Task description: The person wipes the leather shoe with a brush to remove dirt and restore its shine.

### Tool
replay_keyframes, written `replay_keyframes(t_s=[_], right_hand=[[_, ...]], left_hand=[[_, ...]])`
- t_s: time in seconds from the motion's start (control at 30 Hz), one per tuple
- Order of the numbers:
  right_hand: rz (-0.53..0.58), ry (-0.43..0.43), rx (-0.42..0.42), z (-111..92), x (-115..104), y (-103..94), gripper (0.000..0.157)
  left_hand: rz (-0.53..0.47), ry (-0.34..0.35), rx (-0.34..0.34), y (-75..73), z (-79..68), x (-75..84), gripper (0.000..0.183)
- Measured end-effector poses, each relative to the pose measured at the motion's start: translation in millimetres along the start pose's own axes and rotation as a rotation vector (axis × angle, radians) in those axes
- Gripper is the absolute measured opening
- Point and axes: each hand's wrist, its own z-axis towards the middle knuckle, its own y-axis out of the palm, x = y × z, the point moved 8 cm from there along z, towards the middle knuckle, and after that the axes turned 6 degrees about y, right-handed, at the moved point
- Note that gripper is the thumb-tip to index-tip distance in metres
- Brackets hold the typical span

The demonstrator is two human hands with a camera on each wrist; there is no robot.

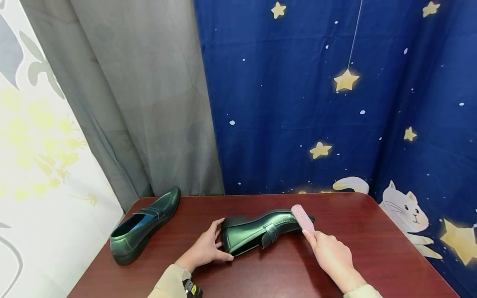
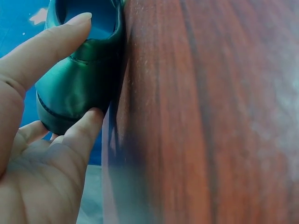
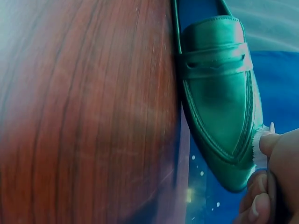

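A shiny green loafer (image 1: pixel 244 236) lies tipped on its side on the table, opening toward the person. My left hand (image 1: pixel 208 247) grips its heel end; in the left wrist view the thumb (image 2: pixel 51 44) is over the shoe's opening and the fingers are around the back of the heel. My right hand (image 1: pixel 331 256) holds a pink brush (image 1: pixel 303 218) by its handle. In the right wrist view, white bristles (image 3: pixel 258 148) touch the side of the loafer's toe (image 3: pixel 229 175). The brush's handle is mostly hidden by the fingers.
A second green loafer (image 1: pixel 139 229) stands upright on its sole at the table's left side. The reddish-brown wooden table (image 1: pixel 372 231) has a rounded far edge. Behind it hang a grey curtain (image 1: pixel 156 103) and a blue star-patterned curtain (image 1: pixel 275 103).
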Motion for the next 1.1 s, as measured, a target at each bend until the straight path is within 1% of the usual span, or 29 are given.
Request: replay_keyframes(t_s=[0.13,0.27,0.47,0.6,0.67,0.77,0.87,0.97,1.1], right_hand=[[-0.013,0.021,-0.026,0,8,-0.7,0.065],[-0.017,0.034,-0.048,0,14,-1.4,0.065],[-0.017,0.069,-0.107,-2,20,0.4,0.073],[-0.015,0.081,-0.117,-1,23,0.5,0.076],[-0.013,0.088,-0.126,-1,25,1.4,0.081],[-0.011,0.099,-0.148,-2,29,3.5,0.093],[-0.006,0.103,-0.162,-1,32,4.6,0.096],[0.004,0.097,-0.157,-2,33,4.0,0.096],[0.032,0.083,-0.124,-2,28,0.8,0.088]], left_hand=[[0.007,-0.002,0.001,0.1,0.7,-0.6,0.122],[0.008,0.003,0.003,1.0,1.0,-0.9,0.122],[0.004,-0.001,0.0,2.0,1.1,0.5,0.122],[0.001,-0.001,0.001,1.0,0.9,0.6,0.122],[0.001,0.001,0.0,0.8,0.8,0.4,0.122],[-0.007,0.0,-0.001,0.8,0.8,-0.7,0.122],[-0.009,-0.009,0.001,0.9,0.0,-2.2,0.123],[-0.006,-0.02,0.002,1.4,-1.4,-2.8,0.123],[0.0,-0.019,-0.002,2.1,-1.8,-0.2,0.123]])
